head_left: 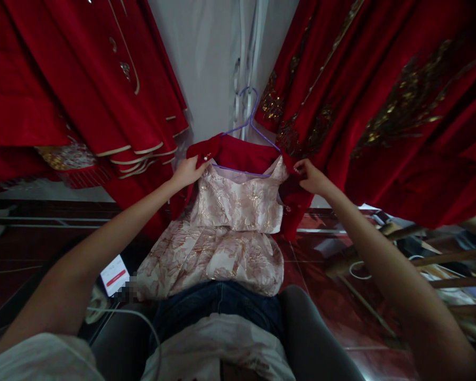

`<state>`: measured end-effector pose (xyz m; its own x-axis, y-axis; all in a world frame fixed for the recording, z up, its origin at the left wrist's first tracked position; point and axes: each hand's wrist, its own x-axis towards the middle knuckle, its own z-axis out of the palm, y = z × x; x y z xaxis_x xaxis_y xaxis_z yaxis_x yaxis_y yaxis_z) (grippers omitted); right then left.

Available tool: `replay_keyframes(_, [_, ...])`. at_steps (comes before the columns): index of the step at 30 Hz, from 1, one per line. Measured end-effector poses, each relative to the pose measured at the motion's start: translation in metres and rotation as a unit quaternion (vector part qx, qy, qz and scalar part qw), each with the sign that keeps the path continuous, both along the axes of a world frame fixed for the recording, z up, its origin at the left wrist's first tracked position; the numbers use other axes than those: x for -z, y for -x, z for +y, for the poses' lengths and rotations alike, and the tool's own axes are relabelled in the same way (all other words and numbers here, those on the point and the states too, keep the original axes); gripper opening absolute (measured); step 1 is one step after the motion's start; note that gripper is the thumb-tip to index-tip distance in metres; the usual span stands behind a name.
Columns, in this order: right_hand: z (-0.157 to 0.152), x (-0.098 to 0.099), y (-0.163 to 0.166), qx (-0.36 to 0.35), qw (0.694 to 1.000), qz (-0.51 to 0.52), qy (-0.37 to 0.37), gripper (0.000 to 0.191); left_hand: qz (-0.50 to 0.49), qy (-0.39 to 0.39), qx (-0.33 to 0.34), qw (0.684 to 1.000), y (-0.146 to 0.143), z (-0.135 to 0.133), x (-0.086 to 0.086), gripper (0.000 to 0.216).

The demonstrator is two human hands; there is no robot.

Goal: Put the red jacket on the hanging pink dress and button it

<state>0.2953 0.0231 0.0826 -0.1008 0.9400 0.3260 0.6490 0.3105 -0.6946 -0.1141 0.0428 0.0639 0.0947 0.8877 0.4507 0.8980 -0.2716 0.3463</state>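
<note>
A pale pink brocade dress [238,203] with a gold pattern lies across my lap, its flared skirt spread toward me. It is on a purple wire hanger [257,106], whose hook stands up at the far side. A red jacket [241,150] sits behind the dress's neckline and drapes over both shoulders. My left hand [187,172] pinches the jacket's front edge beside a small pearl-like ornament at the left shoulder. At the right shoulder, my right hand [310,177] has its fingertips closed on the jacket's other edge.
Red garments with light trim [143,132] hang at the left, and gold-embroidered red garments [404,106] hang at the right. A lit phone [115,275] lies by my left forearm, near a white cable [143,316]. Wooden slats [456,259] and clutter stand at the lower right.
</note>
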Motion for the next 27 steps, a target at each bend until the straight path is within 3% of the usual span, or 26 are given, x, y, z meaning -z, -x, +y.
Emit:
replay_keyframes(5, [0.0, -0.003, 0.01, 0.022, 0.981, 0.173, 0.083, 0.038, 0.106, 0.025, -0.05, 0.993, -0.015, -0.011, -0.016, 0.055])
replay_keyframes(8, [-0.003, 0.001, 0.052, 0.021, 0.966, 0.253, 0.039, 0.037, 0.11, 0.014, -0.019, 0.994, -0.051, -0.023, -0.018, 0.055])
replay_keyframes(11, [-0.01, 0.012, 0.106, -0.11, 0.967, 0.226, 0.046, 0.034, 0.1, 0.025, 0.066, 0.992, -0.091, -0.036, -0.012, 0.048])
replay_keyframes(13, [-0.014, 0.022, 0.134, -0.139, 0.975, 0.175, 0.003, 0.031, 0.099, 0.039, 0.103, 0.989, -0.105, -0.042, -0.005, 0.037])
replay_keyframes(16, [-0.018, 0.037, 0.149, -0.116, 0.979, 0.156, -0.069, 0.035, 0.077, 0.013, 0.086, 0.993, -0.103, -0.048, 0.005, 0.029])
replay_keyframes(20, [-0.023, 0.047, 0.144, -0.077, 0.964, 0.213, -0.137, 0.047, -0.043, -0.121, 0.065, 0.99, -0.085, -0.048, 0.013, 0.02])
replay_keyframes(23, [-0.027, 0.048, 0.144, -0.1, 0.958, 0.22, -0.153, 0.047, -0.149, -0.176, 0.105, 0.967, -0.084, -0.047, 0.015, 0.019])
replay_keyframes(27, [-0.032, 0.044, 0.151, -0.142, 0.956, 0.21, -0.15, 0.045, -0.169, -0.158, 0.174, 0.957, -0.095, -0.046, 0.015, 0.018])
